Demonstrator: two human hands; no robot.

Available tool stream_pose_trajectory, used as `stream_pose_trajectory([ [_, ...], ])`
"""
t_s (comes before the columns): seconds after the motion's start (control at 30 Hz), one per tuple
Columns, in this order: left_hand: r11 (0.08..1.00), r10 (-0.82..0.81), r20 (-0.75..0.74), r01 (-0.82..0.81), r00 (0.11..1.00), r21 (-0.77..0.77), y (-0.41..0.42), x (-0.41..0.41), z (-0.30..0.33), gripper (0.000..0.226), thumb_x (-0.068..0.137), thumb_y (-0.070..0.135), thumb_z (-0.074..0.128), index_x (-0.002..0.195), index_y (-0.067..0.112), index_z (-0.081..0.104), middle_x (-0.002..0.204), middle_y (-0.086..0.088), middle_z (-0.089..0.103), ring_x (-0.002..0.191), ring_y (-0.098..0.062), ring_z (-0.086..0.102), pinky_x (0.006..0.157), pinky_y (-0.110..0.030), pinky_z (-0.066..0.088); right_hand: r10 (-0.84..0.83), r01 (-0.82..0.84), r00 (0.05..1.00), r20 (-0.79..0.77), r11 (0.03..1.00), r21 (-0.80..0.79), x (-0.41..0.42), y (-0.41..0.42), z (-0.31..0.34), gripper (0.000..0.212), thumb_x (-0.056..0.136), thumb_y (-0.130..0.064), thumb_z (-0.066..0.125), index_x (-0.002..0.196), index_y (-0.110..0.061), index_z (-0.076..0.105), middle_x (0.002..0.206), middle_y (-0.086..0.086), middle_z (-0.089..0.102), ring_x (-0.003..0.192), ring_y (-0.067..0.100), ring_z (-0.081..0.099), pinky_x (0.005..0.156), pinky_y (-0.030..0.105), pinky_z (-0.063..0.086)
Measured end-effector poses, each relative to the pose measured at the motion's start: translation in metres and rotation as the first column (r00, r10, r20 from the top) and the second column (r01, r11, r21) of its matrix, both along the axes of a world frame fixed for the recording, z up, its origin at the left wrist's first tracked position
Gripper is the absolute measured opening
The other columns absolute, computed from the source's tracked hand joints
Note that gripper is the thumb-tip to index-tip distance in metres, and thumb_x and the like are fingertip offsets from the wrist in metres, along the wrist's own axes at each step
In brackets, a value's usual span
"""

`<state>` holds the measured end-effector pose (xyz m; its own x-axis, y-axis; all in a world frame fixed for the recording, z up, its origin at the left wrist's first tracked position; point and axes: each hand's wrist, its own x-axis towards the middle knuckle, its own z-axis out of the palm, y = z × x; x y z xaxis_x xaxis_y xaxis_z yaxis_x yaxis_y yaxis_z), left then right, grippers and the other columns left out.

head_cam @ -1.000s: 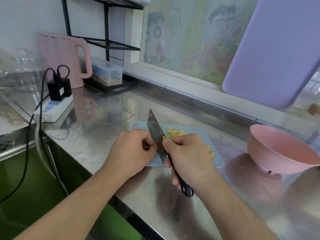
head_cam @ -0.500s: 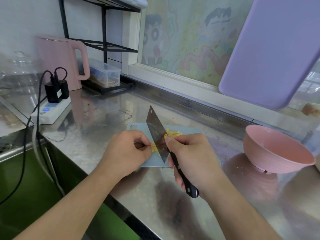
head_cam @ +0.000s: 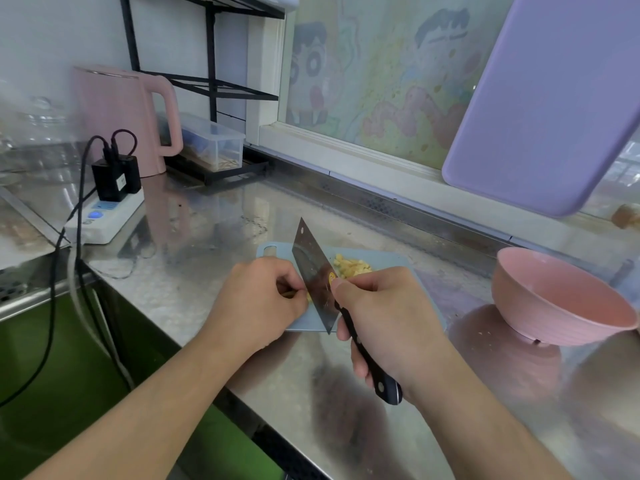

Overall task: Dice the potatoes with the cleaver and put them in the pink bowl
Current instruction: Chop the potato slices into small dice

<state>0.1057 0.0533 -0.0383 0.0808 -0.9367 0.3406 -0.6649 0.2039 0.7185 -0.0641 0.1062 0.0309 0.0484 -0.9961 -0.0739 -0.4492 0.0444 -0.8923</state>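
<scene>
1. The potato [head_cam: 309,294] still to be cut is a small yellow piece on the blue cutting board [head_cam: 388,259]. It lies just left of the cleaver [head_cam: 313,271] and is mostly hidden under the fingers.
2. The left hand [head_cam: 261,303] pinches this piece with curled fingers, and the fingertips are very close to the blade. I think it is best to keep the fingertips tucked back, so that the flat of the blade meets only the knuckles.
3. The right hand [head_cam: 388,317] has a closed grip on the black handle, with thumb and forefinger pinching the blade near its heel. This grip gives good control, so short, straight-down cuts should work well.
4. A heap of diced potato [head_cam: 351,266] lies on the board just right of the cleaver. It should stay away from the cutting line.
5. The pink bowl [head_cam: 554,299] stands on the table well to the right of the board, tilted on its foot. No potato is visible inside it, so the transfer is not yet done.
</scene>
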Motion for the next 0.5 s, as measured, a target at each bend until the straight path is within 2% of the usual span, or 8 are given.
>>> stream_pose_trajectory([
  [0.1, 1.0, 0.001, 0.031, 0.0, 1.0, -0.005, -0.001, 0.0, 0.0, 0.014, 0.081, 0.021, 0.079, 0.071, 0.031, 0.076, 0.071, 0.021, 0.07, 0.073, 0.001, 0.067, 0.066, -0.024, 0.058, -0.023, 0.023, 0.999, -0.027, 1.0, 0.001, 0.003, 0.002, 0.003, 0.044, 0.103, -0.027, 0.054, 0.074, 0.005, 0.061, 0.04, 0.007, 0.051, 0.023, 0.021, 0.042, 0.035, 0.024, 0.04],
  [0.17, 1.0, -0.008, 0.039, 0.009, 0.999, -0.012, -0.002, 0.0, 0.0, 0.013, 0.08, 0.022, 0.079, 0.072, 0.031, 0.076, 0.072, 0.02, 0.071, 0.071, 0.0, 0.067, 0.067, -0.027, 0.059, -0.027, 0.027, 0.999, -0.045, 1.0, 0.003, 0.007, 0.001, 0.003, 0.046, 0.102, -0.026, 0.053, 0.073, 0.008, 0.056, 0.038, 0.01, 0.047, 0.021, 0.02, 0.041, 0.035, 0.023, 0.04],
  [0.3, 1.0, -0.017, 0.061, 0.018, 0.998, -0.021, -0.002, 0.0, 0.0, 0.012, 0.081, 0.024, 0.08, 0.073, 0.03, 0.075, 0.072, 0.019, 0.071, 0.071, -0.001, 0.068, 0.067, -0.028, 0.059, -0.026, 0.025, 0.999, -0.041, 1.0, -0.006, 0.013, -0.008, -0.003, 0.045, 0.102, -0.027, 0.052, 0.067, -0.001, 0.058, 0.039, 0.015, 0.049, 0.022, 0.021, 0.041, 0.035, 0.023, 0.039],
  [0.4, 0.999, -0.034, 0.061, 0.035, 0.998, -0.014, -0.001, 0.001, 0.002, 0.014, 0.083, 0.021, 0.079, 0.073, 0.03, 0.075, 0.073, 0.018, 0.071, 0.073, 0.0, 0.067, 0.065, -0.023, 0.056, -0.018, 0.018, 1.0, 0.0, 0.999, -0.044, 0.01, -0.01, -0.008, 0.05, 0.104, -0.027, 0.052, 0.065, 0.004, 0.057, 0.043, 0.017, 0.05, 0.023, 0.022, 0.043, 0.033, 0.02, 0.035],
  [0.5, 0.997, -0.071, 0.038, 0.071, 0.997, 0.004, 0.0, 0.005, 0.002, 0.014, 0.087, 0.019, 0.078, 0.077, 0.03, 0.076, 0.077, 0.021, 0.073, 0.078, 0.005, 0.069, 0.07, -0.018, 0.056, -0.024, 0.028, 0.998, 0.052, 0.998, -0.06, 0.004, -0.008, -0.012, 0.051, 0.104, -0.026, 0.053, 0.068, 0.01, 0.055, 0.046, 0.015, 0.051, 0.026, 0.023, 0.044, 0.034, 0.021, 0.035],
])
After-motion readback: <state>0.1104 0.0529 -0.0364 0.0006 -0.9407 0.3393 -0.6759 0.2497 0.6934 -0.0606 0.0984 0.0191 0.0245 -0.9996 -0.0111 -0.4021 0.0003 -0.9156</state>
